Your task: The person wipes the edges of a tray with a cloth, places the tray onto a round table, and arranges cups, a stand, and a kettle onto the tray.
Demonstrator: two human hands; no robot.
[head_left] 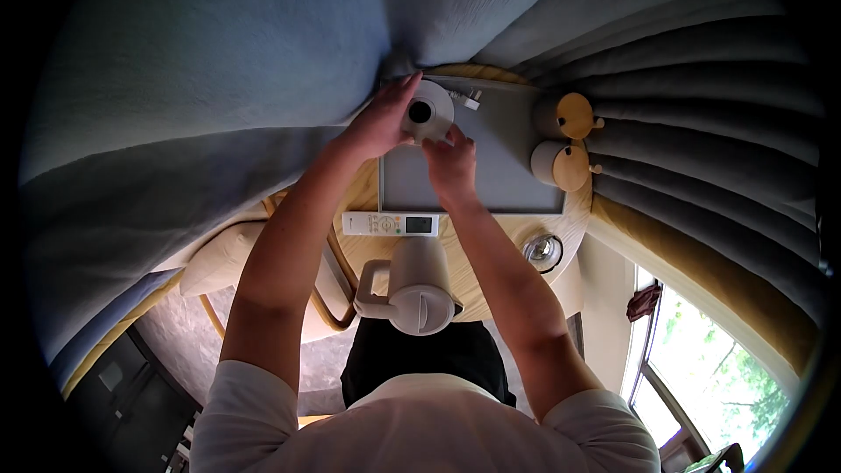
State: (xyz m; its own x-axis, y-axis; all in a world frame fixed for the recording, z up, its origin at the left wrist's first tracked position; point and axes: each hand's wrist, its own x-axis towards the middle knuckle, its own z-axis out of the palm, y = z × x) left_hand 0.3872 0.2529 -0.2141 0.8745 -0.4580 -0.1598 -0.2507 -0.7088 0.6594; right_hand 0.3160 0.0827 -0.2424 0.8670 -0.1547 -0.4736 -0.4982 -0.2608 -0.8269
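A round white kettle base (pixel 442 105) with a dark centre is between my two hands over the far left part of a grey tray (pixel 508 184). My left hand (pixel 381 121) grips its left side, fingers stretched along the edge. At its near right edge, my right hand (pixel 452 168) has its fingers closed on the rim. A white plug (pixel 472 101) with a bit of cord lies just right of the base. Closer to my body stands a white electric kettle (pixel 419 276), its handle to the left. Whether the base touches the tray is unclear.
A white remote control (pixel 390 224) lies between tray and kettle on the wooden table (pixel 477 298). Two canisters with wooden lids (pixel 574 116) (pixel 571 168) stand at the tray's right. A glass dish (pixel 542 251) sits near the right edge. Grey curtains (pixel 701 136) hang close by.
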